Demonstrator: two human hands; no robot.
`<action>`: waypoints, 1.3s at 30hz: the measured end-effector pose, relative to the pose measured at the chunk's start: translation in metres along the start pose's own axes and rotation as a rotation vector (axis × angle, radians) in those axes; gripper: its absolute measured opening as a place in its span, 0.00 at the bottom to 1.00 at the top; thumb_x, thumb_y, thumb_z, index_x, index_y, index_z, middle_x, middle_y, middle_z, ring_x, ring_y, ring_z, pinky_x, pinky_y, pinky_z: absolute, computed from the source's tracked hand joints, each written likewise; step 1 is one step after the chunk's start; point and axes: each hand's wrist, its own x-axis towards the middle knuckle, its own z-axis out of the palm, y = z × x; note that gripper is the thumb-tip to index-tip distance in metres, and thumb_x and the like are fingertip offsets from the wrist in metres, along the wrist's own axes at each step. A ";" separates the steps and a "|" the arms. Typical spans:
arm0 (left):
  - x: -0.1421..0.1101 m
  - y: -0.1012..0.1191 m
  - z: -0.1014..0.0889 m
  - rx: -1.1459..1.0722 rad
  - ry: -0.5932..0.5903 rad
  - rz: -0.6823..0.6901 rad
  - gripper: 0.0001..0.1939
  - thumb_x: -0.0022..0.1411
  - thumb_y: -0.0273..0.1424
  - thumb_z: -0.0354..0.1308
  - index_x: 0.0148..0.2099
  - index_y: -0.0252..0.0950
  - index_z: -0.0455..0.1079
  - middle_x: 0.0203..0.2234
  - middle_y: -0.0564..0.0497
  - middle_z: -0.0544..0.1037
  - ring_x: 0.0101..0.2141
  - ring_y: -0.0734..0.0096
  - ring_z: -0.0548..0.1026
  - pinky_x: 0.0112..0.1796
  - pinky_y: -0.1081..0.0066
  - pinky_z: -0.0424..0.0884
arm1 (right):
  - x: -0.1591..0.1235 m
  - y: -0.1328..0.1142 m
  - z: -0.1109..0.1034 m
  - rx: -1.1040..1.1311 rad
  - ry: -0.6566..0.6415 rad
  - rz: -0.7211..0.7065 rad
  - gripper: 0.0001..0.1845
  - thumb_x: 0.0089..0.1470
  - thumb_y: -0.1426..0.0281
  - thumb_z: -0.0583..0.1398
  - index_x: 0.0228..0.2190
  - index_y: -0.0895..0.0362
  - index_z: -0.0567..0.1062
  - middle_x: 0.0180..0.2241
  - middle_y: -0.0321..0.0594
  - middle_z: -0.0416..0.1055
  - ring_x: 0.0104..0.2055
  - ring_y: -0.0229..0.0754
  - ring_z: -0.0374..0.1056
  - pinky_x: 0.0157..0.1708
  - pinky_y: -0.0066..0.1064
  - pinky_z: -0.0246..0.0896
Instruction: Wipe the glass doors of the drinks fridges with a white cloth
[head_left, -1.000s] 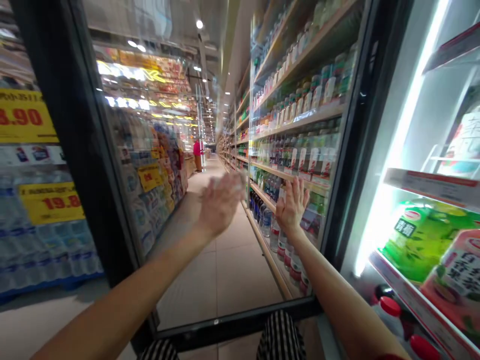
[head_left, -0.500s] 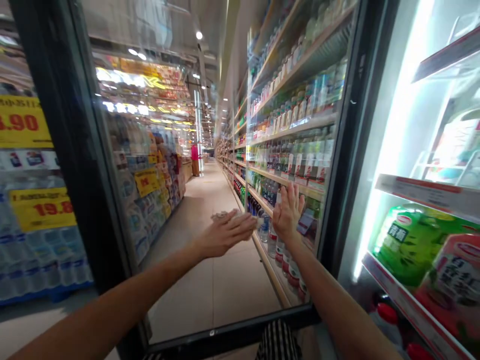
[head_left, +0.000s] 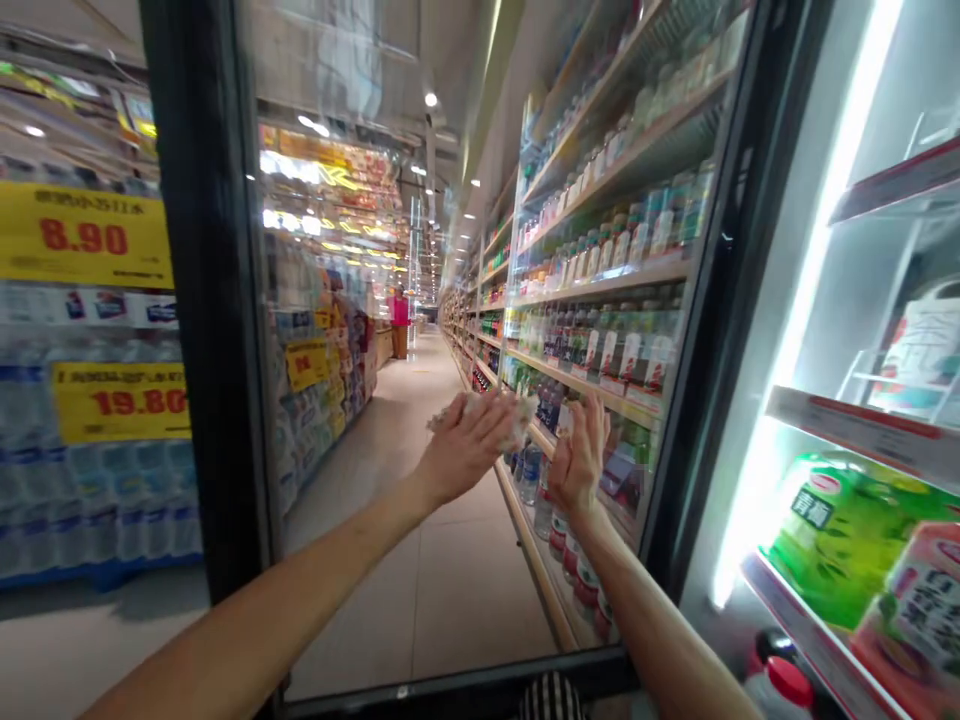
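Observation:
My left hand (head_left: 469,445) presses a crumpled pale cloth (head_left: 519,415) against the glass pane (head_left: 360,590) of a black-framed cooler door. Its fingers lie stretched over the cloth, which sticks out on both sides of them. Just to the right, my right hand (head_left: 581,455) is raised at the same pane, empty, with its fingers extended and a little bent. Whether its fingertips touch the glass I cannot tell. The door's black frame (head_left: 694,330) runs up beyond my right hand.
At the right, a lit cooler holds green drink pouches (head_left: 847,530) and a red-capped bottle (head_left: 784,685). Bottle shelves (head_left: 600,280) and an aisle floor (head_left: 427,400) show in the glass, with a person in pink (head_left: 399,315) far off. Stacked water bottles (head_left: 97,490) stand left under yellow price signs (head_left: 82,235).
My left hand has tilted upward with the cloth on the glass, showing more of the cloth. My right hand's fingers have bent and turned slightly. The view has swung left.

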 end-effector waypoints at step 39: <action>-0.042 -0.045 -0.018 0.038 0.054 -0.347 0.36 0.60 0.38 0.52 0.65 0.34 0.41 0.62 0.41 0.51 0.62 0.59 0.46 0.59 0.56 0.43 | 0.016 -0.032 0.032 -0.056 0.004 0.020 0.09 0.53 0.66 0.55 0.33 0.57 0.74 0.61 0.44 0.52 0.64 0.51 0.42 0.58 0.50 0.47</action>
